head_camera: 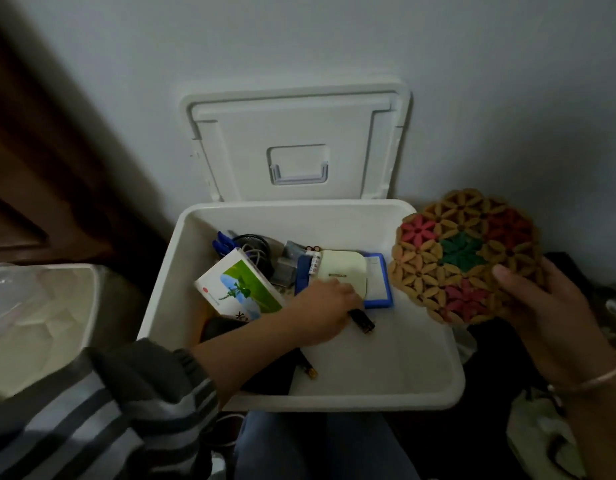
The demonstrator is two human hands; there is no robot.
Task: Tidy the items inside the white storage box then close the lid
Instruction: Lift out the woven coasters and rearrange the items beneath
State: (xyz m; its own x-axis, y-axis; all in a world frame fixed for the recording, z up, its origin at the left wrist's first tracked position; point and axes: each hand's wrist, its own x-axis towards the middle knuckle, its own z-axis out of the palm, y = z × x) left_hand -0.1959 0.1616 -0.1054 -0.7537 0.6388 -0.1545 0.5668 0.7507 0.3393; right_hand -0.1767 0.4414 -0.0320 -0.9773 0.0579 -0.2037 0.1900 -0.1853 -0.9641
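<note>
The white storage box (421, 386) stands open, its lid (296, 133) leaning back against the wall. Inside lie a green and white carton (237, 282), a pale yellow square pad (344, 271) on a blue-edged item (379, 282), blue pens (223, 242), coiled cables (254, 245) and a dark lighter-like object (362, 320). My left hand (324, 306) reaches into the box and rests at the pale pad's near edge, its fingers hidden under the knuckles. Beside the box's right rim, my right hand (549, 317) holds up a round woven flower-pattern trivet (466, 254).
A white bin with a clear bag (40, 327) stands to the left of the box. A dark wooden door (40, 150) is at far left. Dark clutter and a pale bag (542, 431) lie at the right. My knees (317, 445) are right below the box.
</note>
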